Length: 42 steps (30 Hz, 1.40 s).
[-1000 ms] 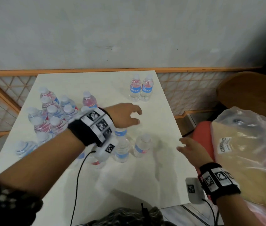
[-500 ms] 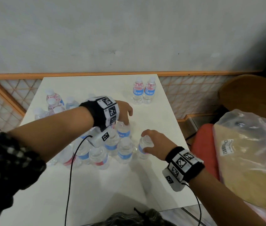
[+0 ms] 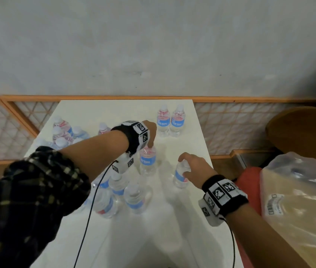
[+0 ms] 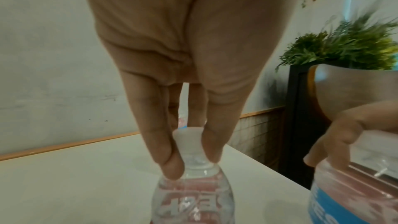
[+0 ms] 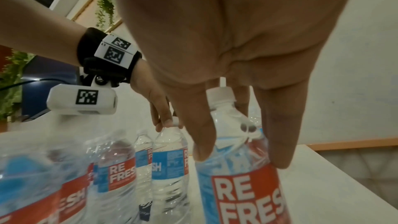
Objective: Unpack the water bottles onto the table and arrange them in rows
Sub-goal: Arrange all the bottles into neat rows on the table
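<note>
Both bottles stand upright, caps up — left hand [image 3: 150, 130] pinches one cap [image 4: 188, 140], right hand [image 3: 193, 167] clasps the other's shoulder [image 5: 234, 125].

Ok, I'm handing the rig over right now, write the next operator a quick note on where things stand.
Left hand: fingertips pinch the cap of a standing bottle mid-table.
Right hand: grips the neck and shoulder of another bottle near the table's right edge.
Done: a neat pair stands at the far right of the table.
Left: one loose cluster in front and another at far left need lining up; the plastic wrap on the right seems to hold more bottles, hard to tell.
</note>
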### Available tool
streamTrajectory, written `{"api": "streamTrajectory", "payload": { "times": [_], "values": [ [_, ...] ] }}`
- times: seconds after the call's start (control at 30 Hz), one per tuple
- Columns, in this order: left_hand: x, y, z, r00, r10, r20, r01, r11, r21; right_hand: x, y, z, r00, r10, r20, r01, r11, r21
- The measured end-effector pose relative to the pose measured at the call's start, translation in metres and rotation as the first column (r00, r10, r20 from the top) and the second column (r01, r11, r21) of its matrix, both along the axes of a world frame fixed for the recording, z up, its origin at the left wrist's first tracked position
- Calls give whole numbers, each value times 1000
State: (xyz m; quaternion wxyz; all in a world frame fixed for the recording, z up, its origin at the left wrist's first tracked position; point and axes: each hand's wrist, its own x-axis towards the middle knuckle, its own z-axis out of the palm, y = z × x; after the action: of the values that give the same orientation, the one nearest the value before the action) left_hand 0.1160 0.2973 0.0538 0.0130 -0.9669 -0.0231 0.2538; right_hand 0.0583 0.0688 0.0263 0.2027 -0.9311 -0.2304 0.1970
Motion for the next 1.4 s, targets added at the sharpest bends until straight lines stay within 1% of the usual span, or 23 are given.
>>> {"api": "streamTrajectory", "payload": {
  "times": [0.03,0.13,0.23,0.4,0.5,0.6,0.77,0.87,0.97,1.03,1.1,1.17,1.3,1.4],
  "values": [
    [7,2,-1,999,26,35,-27,999,17,4,-1,-1,1000,-19,2,19,1000,21],
    [30,10,-7,989,95,113,-93,995,-26,12,-3,-4,999,-53,4,53,996,79],
    [49,14,-7,974,120,191,-117,993,-26,13,-4,-6,997,-74,-5,74,990,119],
    [79,29,-10,946,215,241,-209,977,-51,11,-3,-13,995,-99,-5,99,983,156],
    [89,38,-15,940,197,279,-202,979,-9,12,-2,-16,995,-99,-14,100,981,164],
    [98,45,-19,936,207,284,-206,978,-32,13,-1,-17,995,-98,-17,99,984,149],
    [112,50,-24,946,167,279,-173,985,-4,14,0,-15,995,-100,-15,101,985,140],
    [116,51,-21,960,154,233,-155,988,-12,17,2,-18,994,-110,-11,111,983,147],
    [117,54,-18,970,111,217,-114,993,1,19,3,-21,994,-109,0,108,982,158],
    [121,55,-21,971,60,231,-73,996,51,19,2,-22,993,-114,9,111,981,162],
    [124,53,-23,969,64,238,-81,995,64,19,1,-22,993,-118,18,114,980,163],
    [126,50,-21,974,58,220,-80,993,91,19,1,-22,992,-122,24,116,980,159],
    [129,49,-13,980,-12,200,-16,990,137,18,1,-22,992,-127,12,123,979,160],
    [131,48,-11,977,16,214,-36,995,91,18,1,-21,992,-124,3,122,980,160]
  ]
}}
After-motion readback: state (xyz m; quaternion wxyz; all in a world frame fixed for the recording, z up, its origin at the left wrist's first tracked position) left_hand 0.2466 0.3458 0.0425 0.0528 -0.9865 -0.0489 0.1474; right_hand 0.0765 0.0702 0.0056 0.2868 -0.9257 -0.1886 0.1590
